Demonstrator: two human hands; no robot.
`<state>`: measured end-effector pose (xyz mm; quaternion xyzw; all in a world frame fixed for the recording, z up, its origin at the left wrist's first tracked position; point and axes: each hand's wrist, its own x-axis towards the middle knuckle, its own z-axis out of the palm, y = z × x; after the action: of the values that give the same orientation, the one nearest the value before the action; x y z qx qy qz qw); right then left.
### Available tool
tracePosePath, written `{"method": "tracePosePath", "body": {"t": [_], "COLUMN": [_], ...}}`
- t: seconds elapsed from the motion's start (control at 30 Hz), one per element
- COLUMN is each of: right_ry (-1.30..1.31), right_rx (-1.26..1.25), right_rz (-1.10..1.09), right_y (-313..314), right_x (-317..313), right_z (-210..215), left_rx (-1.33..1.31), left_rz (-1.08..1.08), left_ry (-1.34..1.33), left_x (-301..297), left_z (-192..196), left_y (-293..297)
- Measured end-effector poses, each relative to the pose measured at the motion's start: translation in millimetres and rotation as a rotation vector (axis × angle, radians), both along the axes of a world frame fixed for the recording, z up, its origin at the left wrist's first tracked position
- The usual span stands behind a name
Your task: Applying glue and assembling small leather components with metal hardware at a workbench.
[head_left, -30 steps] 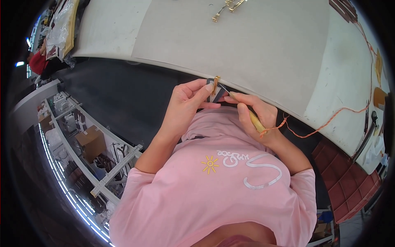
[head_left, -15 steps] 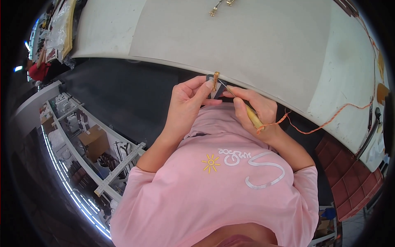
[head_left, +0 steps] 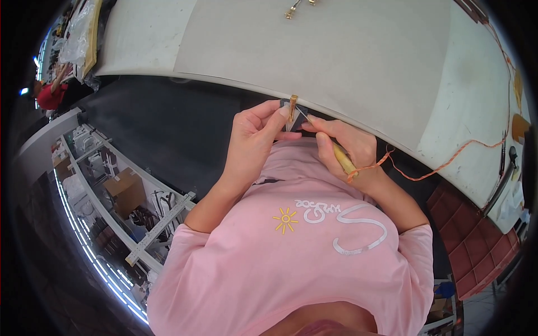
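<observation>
A broad pale grey worktable point(head_left: 347, 61) with a white curved edge fills the upper part of the room, above a dark floor point(head_left: 162, 134). To the left stands a white metal shelving rack point(head_left: 101, 185) holding a brown cardboard box point(head_left: 126, 190), with a bright strip of white light point(head_left: 95, 263) running along its foot. A red tiled floor patch point(head_left: 471, 246) shows at the right.
</observation>
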<state>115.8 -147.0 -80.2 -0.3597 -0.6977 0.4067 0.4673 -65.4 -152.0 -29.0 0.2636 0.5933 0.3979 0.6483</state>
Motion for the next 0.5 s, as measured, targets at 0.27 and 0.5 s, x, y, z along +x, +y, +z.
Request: {"method": "tracePosePath", "body": {"t": [0.27, 0.5], "right_ry": [-0.048, 0.084], "right_rx": [0.035, -0.044], "right_rz": [0.003, -0.009], "right_y": [-1.1, -3.8], "right_x": [1.3, 3.4], "right_z": [-1.2, -4.4], "left_rx": [-0.014, -0.041], "left_rz": [-0.021, -0.061], "left_ry": [0.017, -0.006], "left_x": [-2.0, -8.9], "left_z": [1.2, 1.9], "left_y": [0.5, 5.4]}}
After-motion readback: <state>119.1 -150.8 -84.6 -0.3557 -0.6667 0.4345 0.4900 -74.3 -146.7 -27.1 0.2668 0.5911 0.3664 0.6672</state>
